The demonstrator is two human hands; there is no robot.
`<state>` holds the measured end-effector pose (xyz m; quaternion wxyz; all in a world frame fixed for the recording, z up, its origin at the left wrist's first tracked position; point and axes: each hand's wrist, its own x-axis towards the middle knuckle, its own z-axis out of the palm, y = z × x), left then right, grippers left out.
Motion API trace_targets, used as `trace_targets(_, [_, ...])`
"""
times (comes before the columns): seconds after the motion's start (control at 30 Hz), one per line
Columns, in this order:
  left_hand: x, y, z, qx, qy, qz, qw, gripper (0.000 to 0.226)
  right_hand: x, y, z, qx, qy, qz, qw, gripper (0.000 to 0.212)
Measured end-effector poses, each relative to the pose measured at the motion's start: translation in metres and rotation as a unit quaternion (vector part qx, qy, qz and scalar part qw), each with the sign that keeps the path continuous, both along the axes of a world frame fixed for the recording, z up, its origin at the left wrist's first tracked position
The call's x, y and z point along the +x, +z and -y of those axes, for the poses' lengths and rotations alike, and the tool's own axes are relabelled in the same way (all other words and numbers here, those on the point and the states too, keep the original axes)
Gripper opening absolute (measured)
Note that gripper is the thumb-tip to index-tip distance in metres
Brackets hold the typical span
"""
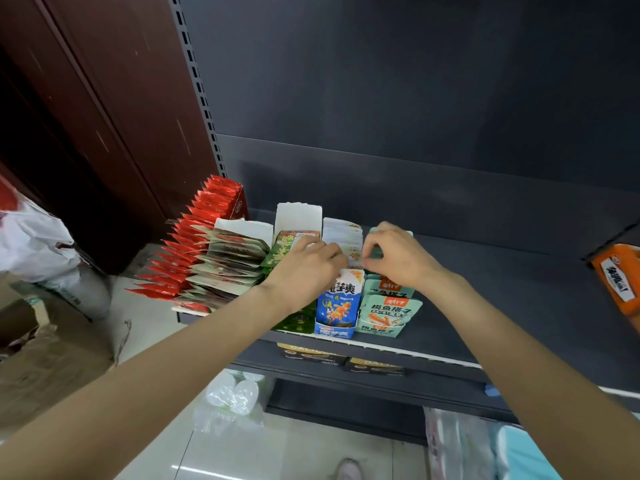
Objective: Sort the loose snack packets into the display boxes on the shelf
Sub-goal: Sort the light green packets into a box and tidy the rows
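glossy plastic packets [341,308], matt metal shelf [519,306]

Five display boxes stand side by side on the dark shelf [485,306], centre of the frame. Far left, the red box [221,199] holds upright red packets [173,258]. Next, the white box [242,226] holds beige packets [228,265] fanned forward. The green box [298,216] has a tall white back flap. The blue box [337,313] holds white-edged packets [341,233]. Rightmost, the mint box [388,317] shows mint packets [389,289].
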<state>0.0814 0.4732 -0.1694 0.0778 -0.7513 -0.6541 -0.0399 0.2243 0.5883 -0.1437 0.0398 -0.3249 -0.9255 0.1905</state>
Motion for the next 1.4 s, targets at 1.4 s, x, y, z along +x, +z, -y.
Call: trace_targets(1.4, [-0.013,0.007,0.007,-0.017,-0.053,-0.008,0.998,0.018,-0.007,-0.005,0.012,0.031,0.074,0.042,0.996,0.016])
